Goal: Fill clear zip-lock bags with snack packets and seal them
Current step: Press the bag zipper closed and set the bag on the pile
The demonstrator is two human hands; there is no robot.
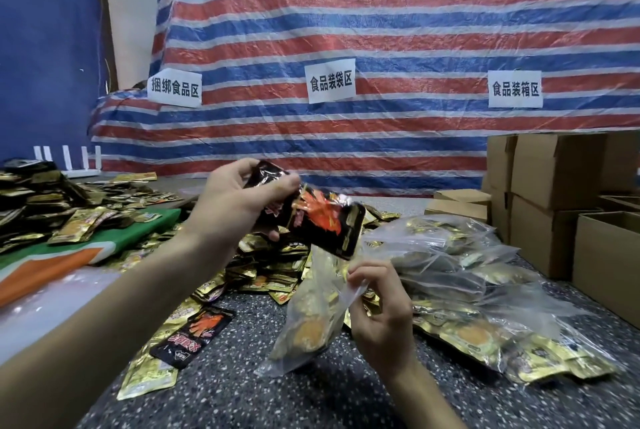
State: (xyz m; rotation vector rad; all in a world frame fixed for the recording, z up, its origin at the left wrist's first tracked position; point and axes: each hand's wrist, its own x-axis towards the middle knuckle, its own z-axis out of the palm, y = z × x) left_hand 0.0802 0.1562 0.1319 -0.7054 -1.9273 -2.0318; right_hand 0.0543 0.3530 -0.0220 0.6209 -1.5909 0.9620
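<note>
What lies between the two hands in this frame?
Head view: black-and-red snack packets gripped by the left hand, tipped down at the mouth of the clear bag that the right hand pinches.

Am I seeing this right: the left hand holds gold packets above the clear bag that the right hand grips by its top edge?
Not quite. The packets in the left hand are black with a red print, not gold, as the head view shows. The rest stands: they are above the clear bag, which the right hand pinches by its top edge.
</note>
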